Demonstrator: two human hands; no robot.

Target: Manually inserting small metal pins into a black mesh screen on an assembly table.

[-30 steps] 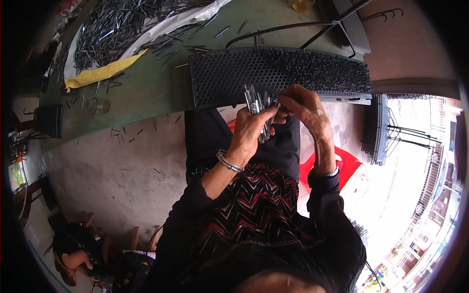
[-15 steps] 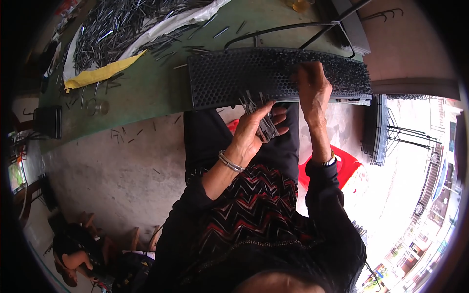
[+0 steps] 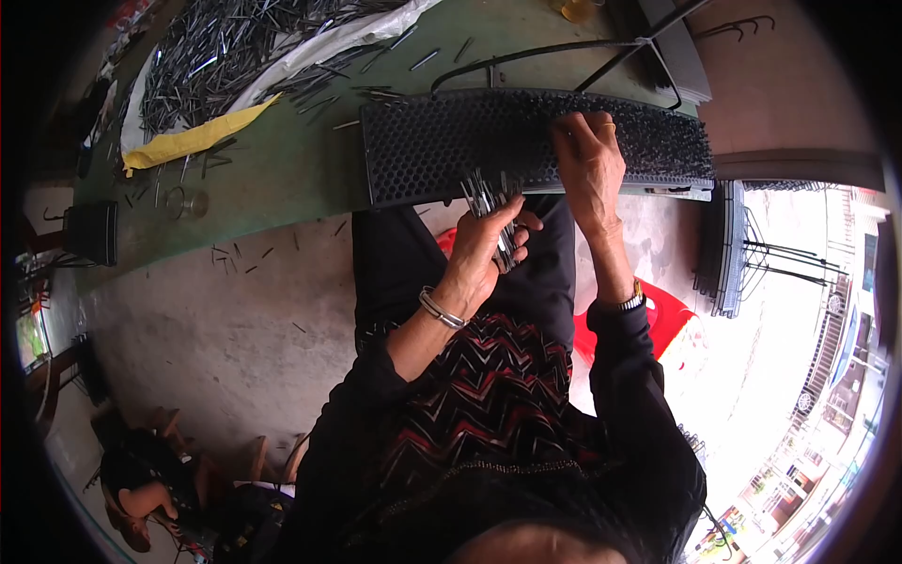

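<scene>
A long black board [image 3: 412, 148] full of small round holes lies along the near edge of the green table. Its right part bristles with thin dark pieces standing in the holes, while holes at the left look bare. My left hand [image 3: 477, 246] is closed around a bundle of slim dark sticks [image 3: 485, 195], just in front of the board's near edge. Over the middle of the board, my right hand [image 3: 594, 174] is bent down with its fingertips pinched together at the holes. Whatever sits between those fingertips is hidden.
A big heap of similar sticks [image 3: 211, 66] lies on white and yellow sheeting [image 3: 197, 143] at the far left of the table [image 3: 272, 193]. Behind the board rises a bent black metal rod [image 3: 526, 53]. A red stool [image 3: 665, 324] stands at right, near stacked black boards [image 3: 723, 254].
My right hand has shifted slightly left over the board, and its fingertips have come into clearer view. My left hand stays nearly in place, its fingers curled a little more around the sticks.
</scene>
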